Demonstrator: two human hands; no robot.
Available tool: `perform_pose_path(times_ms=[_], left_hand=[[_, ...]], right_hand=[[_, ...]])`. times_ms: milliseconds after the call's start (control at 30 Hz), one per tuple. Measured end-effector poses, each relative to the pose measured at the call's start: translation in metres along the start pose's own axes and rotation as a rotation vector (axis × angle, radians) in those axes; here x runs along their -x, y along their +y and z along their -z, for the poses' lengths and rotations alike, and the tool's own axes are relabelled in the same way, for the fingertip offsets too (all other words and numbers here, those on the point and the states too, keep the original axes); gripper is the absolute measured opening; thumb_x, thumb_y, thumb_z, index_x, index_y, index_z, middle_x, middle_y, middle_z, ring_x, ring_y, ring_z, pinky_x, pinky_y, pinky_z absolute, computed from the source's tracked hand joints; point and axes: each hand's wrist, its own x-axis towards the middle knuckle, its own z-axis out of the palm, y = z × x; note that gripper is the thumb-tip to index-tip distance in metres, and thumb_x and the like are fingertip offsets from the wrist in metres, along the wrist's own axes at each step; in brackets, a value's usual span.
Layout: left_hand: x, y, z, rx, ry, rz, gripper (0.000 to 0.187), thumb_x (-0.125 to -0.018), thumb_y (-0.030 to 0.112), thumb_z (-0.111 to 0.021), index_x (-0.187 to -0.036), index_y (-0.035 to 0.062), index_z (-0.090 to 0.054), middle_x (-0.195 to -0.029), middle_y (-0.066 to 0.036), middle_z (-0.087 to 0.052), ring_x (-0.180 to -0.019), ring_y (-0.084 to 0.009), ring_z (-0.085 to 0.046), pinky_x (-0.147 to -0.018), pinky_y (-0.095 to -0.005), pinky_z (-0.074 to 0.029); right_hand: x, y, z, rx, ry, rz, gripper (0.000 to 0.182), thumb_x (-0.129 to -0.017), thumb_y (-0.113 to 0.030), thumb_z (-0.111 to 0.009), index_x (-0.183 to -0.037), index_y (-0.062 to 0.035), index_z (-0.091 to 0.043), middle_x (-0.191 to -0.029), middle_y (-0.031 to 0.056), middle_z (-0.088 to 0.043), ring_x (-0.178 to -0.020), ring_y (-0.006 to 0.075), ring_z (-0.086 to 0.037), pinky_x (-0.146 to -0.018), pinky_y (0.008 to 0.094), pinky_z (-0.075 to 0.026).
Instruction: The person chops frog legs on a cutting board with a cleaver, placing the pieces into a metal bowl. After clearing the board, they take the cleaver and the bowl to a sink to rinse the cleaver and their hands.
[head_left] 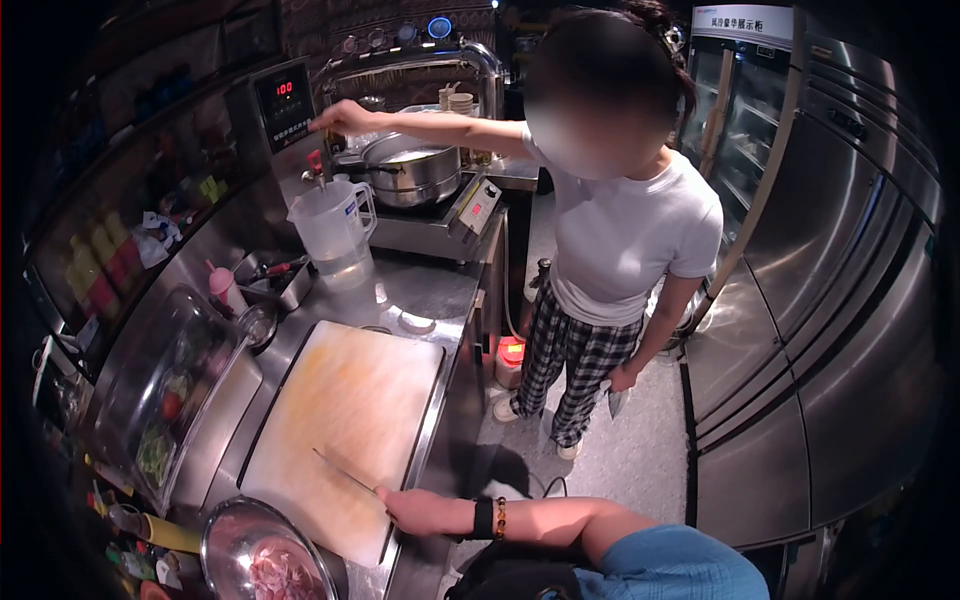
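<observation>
My right hand (pixel 415 510) is closed around the handle of a knife (pixel 343 469). Its thin blade points away to the left, over the lower part of a stained white cutting board (pixel 350 400). The hand is at the board's right edge, with a black band and a beaded bracelet on the wrist. Left of it, a metal bowl (pixel 222 530) holds pieces of pinkish raw meat (pixel 285 575). My left hand is out of view.
A person (pixel 630 230) in a white shirt stands across, one hand at a panel reading 100, the other holding a blade-like object. Nearby are a measuring jug (pixel 330 225), a pot (pixel 415 175) on a cooker, and a clear-covered vegetable container (pixel 165 380).
</observation>
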Motion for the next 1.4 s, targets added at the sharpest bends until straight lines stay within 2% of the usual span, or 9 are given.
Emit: perform_pose_path(times_ms=[633,1033,1400], left_hand=[[-0.009,0.017,0.013,0.015,-0.012,-0.056,0.023,-0.086,0.01,-0.054,-0.104,0.0021,-0.064,-0.111,-0.019,-0.058,-0.104,-0.0322,-0.055,-0.089,-0.0393,-0.044],[-0.011,0.021,0.017,-0.011,-0.016,-0.072,0.025,-0.087,0.013,-0.05,-0.1,0.002,-0.066,-0.112,-0.02,-0.058,-0.107,-0.0359,-0.052,-0.092,-0.0439,-0.041],[-0.008,0.007,0.018,0.008,-0.138,0.025,0.03,-0.083,0.011,-0.055,-0.111,0.0013,-0.06,-0.114,-0.02,-0.057,-0.107,-0.0374,-0.051,-0.093,-0.0441,-0.04]], right_hand=[[-0.004,0.005,-0.003,0.016,0.038,0.043,0.035,-0.088,-0.015,-0.045,-0.114,0.0014,-0.031,-0.079,0.0257,-0.059,-0.075,0.0434,-0.059,-0.064,0.0496,-0.046],[0.002,-0.008,0.005,0.025,0.002,-0.024,0.038,-0.086,-0.014,-0.047,-0.117,0.0018,-0.031,-0.08,0.0255,-0.06,-0.076,0.0429,-0.059,-0.065,0.0488,-0.046],[-0.002,-0.008,0.006,0.024,0.022,0.0,0.037,-0.086,-0.013,-0.046,-0.117,0.0023,-0.031,-0.078,0.0252,-0.06,-0.076,0.0425,-0.059,-0.065,0.0487,-0.047]])
